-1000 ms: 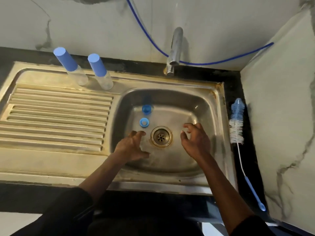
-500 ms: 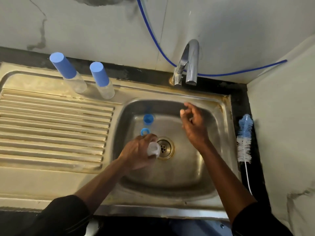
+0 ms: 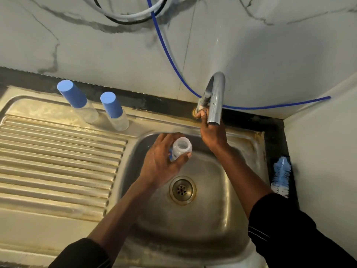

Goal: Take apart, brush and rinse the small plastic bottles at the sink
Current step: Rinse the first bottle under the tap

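The hands were both at work over the sink. The left hand (image 3: 160, 163) was curled round a small clear bottle (image 3: 181, 149) with its cap off and its open mouth turned up, and held it above the back of the basin. The right hand (image 3: 212, 134) reached to the foot of the tap (image 3: 216, 97). Its fingers (image 3: 201, 114) were bent round the base there, though the spout hid just what they gripped.

At the far left lay the ribbed draining board (image 3: 58, 161). On the flat ledge behind it stood two more bottles, both upright with blue caps on. The left capped bottle (image 3: 77, 101) and the right capped bottle (image 3: 114, 111) stood near each other but apart. Next came the steel sink (image 3: 222, 229), with its round drain (image 3: 182, 189) in the floor of the basin, just right of the left wrist and below the held bottle. A thin blue hose (image 3: 260, 108) came down the marbled wall, passed behind the tap and ran off to the right. At the far right, on the dark strip of table (image 3: 276, 136) between the sink and the side wall, lay a bottle brush (image 3: 281, 176) with blue and white bristles. Its handle was hidden behind the right sleeve (image 3: 289, 238).
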